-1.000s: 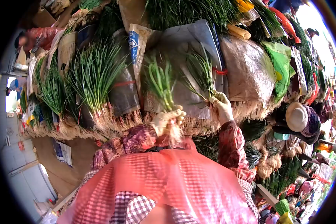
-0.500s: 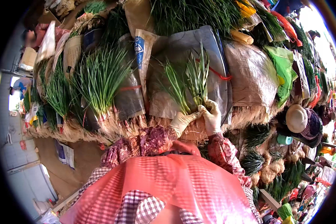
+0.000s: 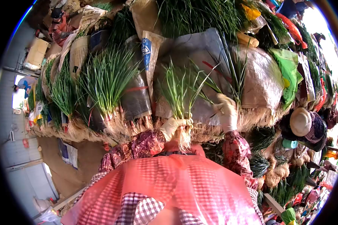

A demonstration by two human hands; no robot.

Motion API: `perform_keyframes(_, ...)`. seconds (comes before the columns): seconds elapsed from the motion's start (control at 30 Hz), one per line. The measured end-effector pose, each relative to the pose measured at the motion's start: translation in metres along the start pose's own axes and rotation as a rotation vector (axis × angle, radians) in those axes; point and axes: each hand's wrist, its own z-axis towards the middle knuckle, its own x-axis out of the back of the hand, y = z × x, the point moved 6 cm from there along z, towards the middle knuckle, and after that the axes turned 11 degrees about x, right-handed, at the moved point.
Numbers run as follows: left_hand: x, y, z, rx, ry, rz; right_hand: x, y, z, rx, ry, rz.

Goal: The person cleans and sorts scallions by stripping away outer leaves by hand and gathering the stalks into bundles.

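Note:
My left hand (image 3: 172,126), in a pale glove, is closed around the lower stems of a small bunch of green onions (image 3: 177,92). Their leaves point away from me, and the stringy roots hang below my fist. To the right, my right hand (image 3: 227,112), gloved too and blurred, is apart from the left. Loose green onion leaves (image 3: 239,82) fan out from it on both sides; its fingers look curled on their stems, partly hidden. Beneath both hands lies a grey plastic sheet (image 3: 193,48) over a row of rooted onions.
A larger bundle of green onions (image 3: 109,82) stands left of my hands. A brown sheet (image 3: 261,78) and a green bag (image 3: 285,67) lie at right. People are nearby: one in a pale hat (image 3: 300,122), another in red (image 3: 60,30) at upper left.
My hands were together, holding two clumps of green onions. The right has moved away to the right with some leaves; the left has drawn slightly toward me and left, its bunch upright with roots showing.

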Motion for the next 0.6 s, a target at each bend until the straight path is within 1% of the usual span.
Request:
perform_keyframes(0.03,0.002,0.0,-0.002,0.03,-0.007,0.07,-0.027,-0.012,-0.007,-0.098,-0.139,0.146)
perform_keyframes(0.07,0.001,-0.001,-0.006,0.041,-0.011,0.035,-0.054,-0.025,-0.016,-0.212,-0.273,0.272)
perform_keyframes(0.1,-0.003,-0.001,-0.009,0.05,-0.016,-0.003,-0.073,-0.028,-0.027,-0.379,-0.415,0.373)
perform_keyframes(0.17,-0.004,-0.002,-0.014,0.075,0.001,-0.041,-0.094,-0.013,-0.033,-0.589,-0.425,0.526)
perform_keyframes(0.2,-0.004,-0.002,-0.015,0.092,0.022,-0.037,-0.1,-0.01,-0.033,-0.636,-0.406,0.544)
perform_keyframes(0.23,-0.003,-0.002,-0.015,0.108,0.042,-0.034,-0.103,-0.011,-0.032,-0.619,-0.338,0.588)
perform_keyframes(0.27,-0.002,0.001,-0.017,0.036,0.082,-0.03,-0.107,-0.018,-0.033,-0.604,-0.271,0.63)
perform_keyframes(0.33,-0.005,-0.001,-0.017,0.029,0.077,-0.097,-0.107,-0.033,-0.033,-0.601,-0.172,0.709)
perform_keyframes(0.43,-0.002,-0.004,-0.015,0.029,0.103,-0.123,-0.112,-0.013,-0.042,-0.841,-0.152,0.8)
perform_keyframes(0.47,0.0,-0.006,-0.014,0.042,0.094,-0.126,-0.112,-0.019,-0.042,-0.844,-0.194,0.804)
perform_keyframes(0.57,0.003,-0.014,-0.014,0.149,0.043,-0.18,-0.108,-0.022,-0.042,-0.764,-0.174,0.821)
perform_keyframes(0.6,0.005,-0.016,-0.014,0.193,0.024,-0.205,-0.098,-0.02,-0.039,-0.658,-0.284,0.464)
